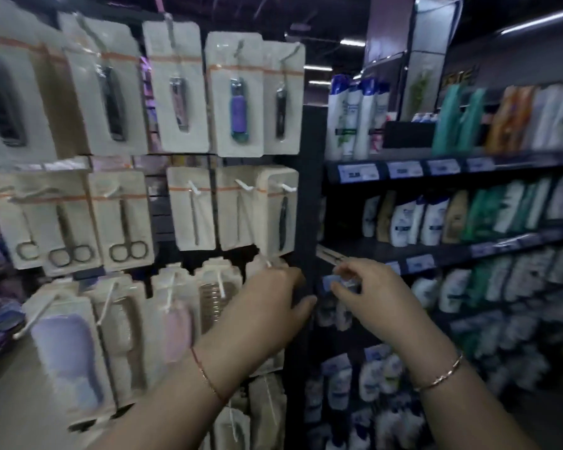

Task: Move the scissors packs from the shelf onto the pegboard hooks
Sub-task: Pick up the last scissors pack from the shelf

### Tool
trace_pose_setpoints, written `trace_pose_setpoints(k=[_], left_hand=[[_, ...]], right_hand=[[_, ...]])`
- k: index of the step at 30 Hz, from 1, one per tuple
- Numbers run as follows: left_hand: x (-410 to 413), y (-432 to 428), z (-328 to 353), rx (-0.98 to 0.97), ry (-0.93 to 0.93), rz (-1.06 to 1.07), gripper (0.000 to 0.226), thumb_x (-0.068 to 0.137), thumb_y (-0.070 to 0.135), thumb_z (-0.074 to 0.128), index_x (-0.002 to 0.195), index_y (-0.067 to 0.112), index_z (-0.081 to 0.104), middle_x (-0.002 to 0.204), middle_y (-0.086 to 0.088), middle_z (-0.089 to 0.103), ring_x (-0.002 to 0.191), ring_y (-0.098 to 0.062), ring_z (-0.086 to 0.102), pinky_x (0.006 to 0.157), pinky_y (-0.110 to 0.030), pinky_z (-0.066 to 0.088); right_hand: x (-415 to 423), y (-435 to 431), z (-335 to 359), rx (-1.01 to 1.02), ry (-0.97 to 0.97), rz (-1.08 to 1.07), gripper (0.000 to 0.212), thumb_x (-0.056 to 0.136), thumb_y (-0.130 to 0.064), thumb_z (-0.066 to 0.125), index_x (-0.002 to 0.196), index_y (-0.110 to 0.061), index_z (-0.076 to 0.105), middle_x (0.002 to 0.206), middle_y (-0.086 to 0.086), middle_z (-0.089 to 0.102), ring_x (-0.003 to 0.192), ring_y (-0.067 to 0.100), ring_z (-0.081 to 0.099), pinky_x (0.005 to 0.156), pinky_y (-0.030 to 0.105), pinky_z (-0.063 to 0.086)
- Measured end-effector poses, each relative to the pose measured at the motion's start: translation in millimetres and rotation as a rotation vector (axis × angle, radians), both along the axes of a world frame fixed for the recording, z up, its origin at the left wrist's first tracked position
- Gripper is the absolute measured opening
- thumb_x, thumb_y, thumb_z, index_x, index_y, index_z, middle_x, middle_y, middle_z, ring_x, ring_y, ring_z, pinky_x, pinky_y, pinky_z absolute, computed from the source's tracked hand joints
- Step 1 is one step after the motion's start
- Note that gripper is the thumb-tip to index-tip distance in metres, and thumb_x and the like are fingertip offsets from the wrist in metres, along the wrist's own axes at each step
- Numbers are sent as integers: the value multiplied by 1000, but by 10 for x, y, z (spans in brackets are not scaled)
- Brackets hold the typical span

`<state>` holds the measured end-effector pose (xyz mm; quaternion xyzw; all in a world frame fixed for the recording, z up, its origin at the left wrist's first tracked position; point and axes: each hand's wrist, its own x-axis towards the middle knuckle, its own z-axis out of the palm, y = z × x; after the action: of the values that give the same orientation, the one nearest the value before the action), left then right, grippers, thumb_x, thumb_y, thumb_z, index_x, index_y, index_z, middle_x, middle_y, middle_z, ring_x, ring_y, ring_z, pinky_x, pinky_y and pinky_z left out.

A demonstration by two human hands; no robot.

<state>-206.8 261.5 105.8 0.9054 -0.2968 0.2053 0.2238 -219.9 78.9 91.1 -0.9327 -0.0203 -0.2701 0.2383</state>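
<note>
Our right hand [371, 297] is closed in a pinch, thumb below and fingertips above, on a small bluish piece [338, 283] too blurred to name. It may be the top of a pack or only a shelf tag, and we cannot say which. Our left hand [273, 306] is raised just beside it, across the dark upright post [309, 190]. Its back is toward us and its fingers bend forward out of sight, so we cannot tell whether it grips anything. The tip of a long white hook [253, 222] ends right at its knuckles. Just above the right hand, thin tan strips [330, 254] lie at the lip of the shelf [436, 254], possibly packs seen edge-on. The scissors packs [124, 219] we can be sure of hang up and well to the left of the left hand on the pegboard [158, 206], side by side with their loops down. Shampoo bottles [433, 219] fill the shelves beyond the right hand. To do this step well, we judge that we should draw a pack clear by its top edge and keep the card flat and facing us. The left hand can then steady the hook tip while we line up the hang hole and slide the card fully back. The neighbouring cards crowd close, so we go gently to avoid knocking them loose.
</note>
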Motion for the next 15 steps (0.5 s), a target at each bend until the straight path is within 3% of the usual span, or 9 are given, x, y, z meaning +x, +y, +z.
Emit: trace_pose_setpoints(k=[5, 9, 11, 13, 15], left_hand=[[342, -876, -237, -41, 115, -130, 16, 87, 37, 59, 75, 27, 56, 64, 10, 47, 68, -14, 51, 54, -20, 31], [759, -1410, -516, -114, 244, -53, 14, 84, 33, 60, 87, 20, 64, 77, 2, 63, 73, -16, 63, 60, -24, 43], [986, -1619, -652, -156, 284, -5, 11, 83, 34, 60, 82, 23, 62, 80, 3, 64, 76, -15, 64, 61, -23, 42], [1191, -1783, -773, -173, 279, 66, 18, 85, 36, 59, 91, 20, 65, 88, 3, 68, 81, -13, 64, 65, -22, 45], [1354, -1895, -880, -198, 274, 138, 20, 86, 36, 59, 96, 20, 67, 88, 5, 67, 81, -10, 64, 69, -24, 50]], right_hand=[[170, -839, -178, 50, 73, -83, 10, 87, -38, 65, 92, -33, 58, 84, -19, 56, 78, 2, 54, 59, 13, 39], [567, -1441, -394, 93, 107, -64, 8, 86, -31, 67, 90, -28, 62, 79, -18, 56, 70, -6, 50, 54, 7, 35], [839, -1691, -502, 106, 133, -27, 8, 86, -27, 67, 91, -21, 66, 81, -8, 64, 71, 1, 56, 55, 10, 40], [1131, -1904, -592, 134, 151, 32, 8, 85, -23, 68, 87, -15, 67, 79, 1, 69, 75, 12, 63, 57, 11, 42], [1443, -2064, -669, 137, 149, 94, 6, 84, -20, 68, 84, -14, 67, 75, 2, 68, 72, 13, 64, 54, 6, 40]])
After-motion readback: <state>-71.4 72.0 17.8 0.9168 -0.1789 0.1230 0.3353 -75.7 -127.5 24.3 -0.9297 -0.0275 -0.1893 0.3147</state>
